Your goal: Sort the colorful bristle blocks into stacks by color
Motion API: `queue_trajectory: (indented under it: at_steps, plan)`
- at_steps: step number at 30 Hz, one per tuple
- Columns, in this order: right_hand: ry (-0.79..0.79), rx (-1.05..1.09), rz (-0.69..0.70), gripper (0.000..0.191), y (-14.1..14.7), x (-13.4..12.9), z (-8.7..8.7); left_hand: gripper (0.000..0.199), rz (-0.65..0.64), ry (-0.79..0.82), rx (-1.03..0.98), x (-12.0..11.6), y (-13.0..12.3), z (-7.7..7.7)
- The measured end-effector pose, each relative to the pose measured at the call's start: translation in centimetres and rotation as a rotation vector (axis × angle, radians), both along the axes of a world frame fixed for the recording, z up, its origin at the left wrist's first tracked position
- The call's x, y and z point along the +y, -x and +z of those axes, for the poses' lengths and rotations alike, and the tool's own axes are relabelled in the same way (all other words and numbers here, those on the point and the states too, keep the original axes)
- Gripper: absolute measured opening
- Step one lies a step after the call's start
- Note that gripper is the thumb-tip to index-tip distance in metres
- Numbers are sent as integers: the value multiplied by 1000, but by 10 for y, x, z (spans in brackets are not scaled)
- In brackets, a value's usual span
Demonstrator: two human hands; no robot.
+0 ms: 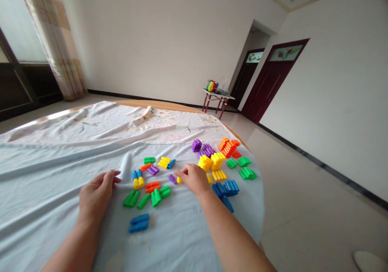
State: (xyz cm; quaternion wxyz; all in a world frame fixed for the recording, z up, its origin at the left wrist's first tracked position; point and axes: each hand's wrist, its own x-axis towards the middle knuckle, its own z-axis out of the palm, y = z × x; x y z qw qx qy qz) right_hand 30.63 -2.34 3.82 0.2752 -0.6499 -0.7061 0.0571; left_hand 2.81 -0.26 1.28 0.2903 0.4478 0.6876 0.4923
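Many small ribbed plastic blocks lie on a round table under a pale blue cloth [45, 175]. My right hand [194, 178] rests among them, its fingers curled over a yellow block [179, 180], next to a purple block [172, 178]. My left hand [97, 195] lies palm down on the cloth, fingers loosely bent, holding nothing, just left of a blue and yellow pair [138, 179]. Green blocks [131, 198] and orange blocks [151, 187] lie between my hands. A blue pair [138, 222] sits nearer me.
Sorted piles stand to the right: yellow [212, 161], orange [228, 146], purple [201, 147], green [244, 167], blue [226, 189]. The table's edge curves close behind them. A small red-legged side table [216, 99] with bags stands by two dark doors [269, 82].
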Motion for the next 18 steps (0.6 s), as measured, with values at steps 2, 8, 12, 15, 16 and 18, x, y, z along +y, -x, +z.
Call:
queue_trajectory:
  at_steps: [2,8,12,15,16,18]
  plan:
    - [-24,31,31,31,1,-2,-6,43,7,-2,0,0,0,1]
    - [-134,67,51,24,4,-2,-26,43,20,-4,-5,2,4,-5]
    - [-101,22,91,37,6,4,-37,41,22,-9,-13,2,3,-6]
    - [-59,-8,127,26,8,5,-37,38,48,-6,-14,0,1,-3]
    - [-50,-9,128,23,8,5,-36,36,55,1,-17,0,0,-2]
    - [-51,5,110,20,8,2,-32,34,66,10,-19,0,0,-2]
